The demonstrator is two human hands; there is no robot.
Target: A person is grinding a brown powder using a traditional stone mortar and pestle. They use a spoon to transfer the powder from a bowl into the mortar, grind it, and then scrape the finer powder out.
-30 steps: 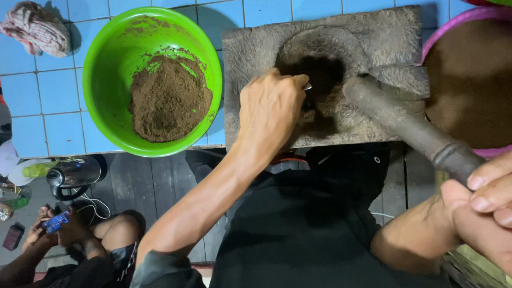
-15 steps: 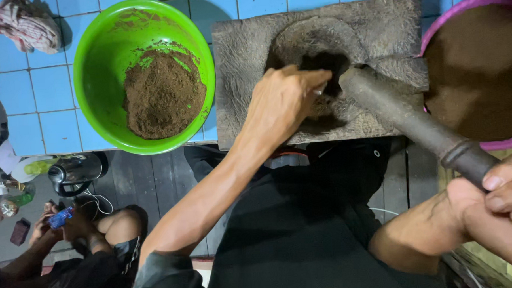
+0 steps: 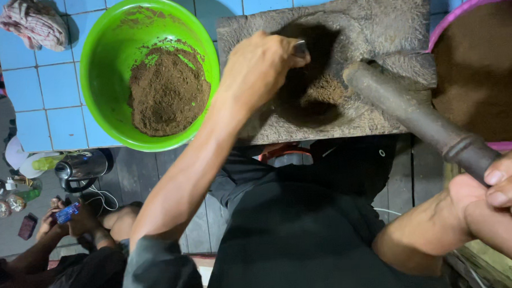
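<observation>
2 hands at work; my left hand point(image 3: 262, 67) is curled shut around a small metal utensil, probably a spoon point(image 3: 300, 47), only its grey end showing past my fingers, so I cannot tell its shape for sure; the hand reaches down into the hollow of the stone mortar point(image 3: 376, 26), its tip at the dark wall of the bowl; my right hand point(image 3: 505, 206) is closed tight on the near end of the heavy pestle point(image 3: 414, 113), thumb and fingers wrapped over the ringed collar of its shaft.

The pestle slants up from my right hand, its blunt head resting on the mortar's rim, just beside the hollow; it lies to the right of my left hand, apart from it.

Left of the mortar, nearly touching it, sits a bright green bowl point(image 3: 103, 64) holding a mound of brown powder point(image 3: 169, 90); to the right a pink-rimmed basin point(image 3: 467, 6) of the same brown stuff is cut off by the frame; both stand on blue tiles point(image 3: 44, 89); a crumpled cloth point(image 3: 33, 21) lies at the far left corner.

Inside the hollow a small heap of ground brown powder point(image 3: 325, 90) sits, coarse and dry, the rest in shadow.

Below left, another person sits on the floor with a phone point(image 3: 65, 213); a metal kettle point(image 3: 81, 167) stands near.
</observation>
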